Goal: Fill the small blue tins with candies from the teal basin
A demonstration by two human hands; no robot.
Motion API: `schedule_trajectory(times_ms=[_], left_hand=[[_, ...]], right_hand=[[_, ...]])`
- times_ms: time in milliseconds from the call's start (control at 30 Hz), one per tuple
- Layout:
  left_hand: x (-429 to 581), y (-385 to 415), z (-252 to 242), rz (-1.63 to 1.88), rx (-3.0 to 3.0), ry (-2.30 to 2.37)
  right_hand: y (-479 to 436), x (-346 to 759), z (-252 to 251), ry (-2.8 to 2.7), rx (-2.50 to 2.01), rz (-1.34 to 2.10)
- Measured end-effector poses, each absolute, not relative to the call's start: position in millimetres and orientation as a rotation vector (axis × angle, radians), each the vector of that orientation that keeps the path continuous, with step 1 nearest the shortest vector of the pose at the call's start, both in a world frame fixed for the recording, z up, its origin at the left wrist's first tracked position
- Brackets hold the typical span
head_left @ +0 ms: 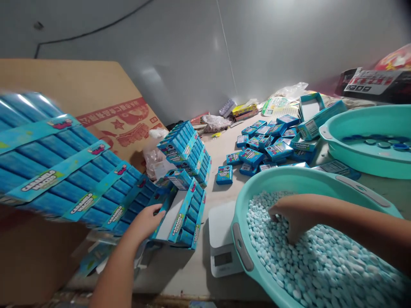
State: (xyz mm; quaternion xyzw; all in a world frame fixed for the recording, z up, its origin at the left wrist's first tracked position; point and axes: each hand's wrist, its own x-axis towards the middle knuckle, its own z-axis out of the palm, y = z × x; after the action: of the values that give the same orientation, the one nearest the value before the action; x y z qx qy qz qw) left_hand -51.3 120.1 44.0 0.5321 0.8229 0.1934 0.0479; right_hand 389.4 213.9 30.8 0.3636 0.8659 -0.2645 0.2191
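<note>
My left hand [146,220] is at the near-left side of an open blue display box [180,214], its fingers bent over the edge. Bare white card shows inside that box, beside a row of small blue candy boxes. On the right, my right hand [293,216] reaches down into pale blue and white candies [276,265] that fill a turquoise basin [257,184]. Its fingertips are buried, so their grip is hidden. The basin's left side overlaps a white kitchen scale [221,231]. Lettering on the blue boxes reads "Caramelo Macizo".
Tall stacks of filled blue display boxes [80,171] lean at the left before a large brown carton [105,81]. Loose small blue boxes [253,156] lie heaped mid-table. A second turquoise basin [369,162] stands at the far right. Plastic bags [218,122] lie along the wall.
</note>
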Motion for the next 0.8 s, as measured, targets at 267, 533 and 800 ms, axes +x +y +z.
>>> schedule_trajectory(times_ms=[267,533,800], left_hand=[[34,92,73,0.936,1.888,2.554],[138,227,18,0.711,2.07,2.002],[128,325,-24,0.422,1.8,2.154]], right_hand=[[215,395,30,2.526,0.946,-0.7],[222,402,26,2.768,1.043,-0.66],[191,373,12,2.642,0.926,-0.733]])
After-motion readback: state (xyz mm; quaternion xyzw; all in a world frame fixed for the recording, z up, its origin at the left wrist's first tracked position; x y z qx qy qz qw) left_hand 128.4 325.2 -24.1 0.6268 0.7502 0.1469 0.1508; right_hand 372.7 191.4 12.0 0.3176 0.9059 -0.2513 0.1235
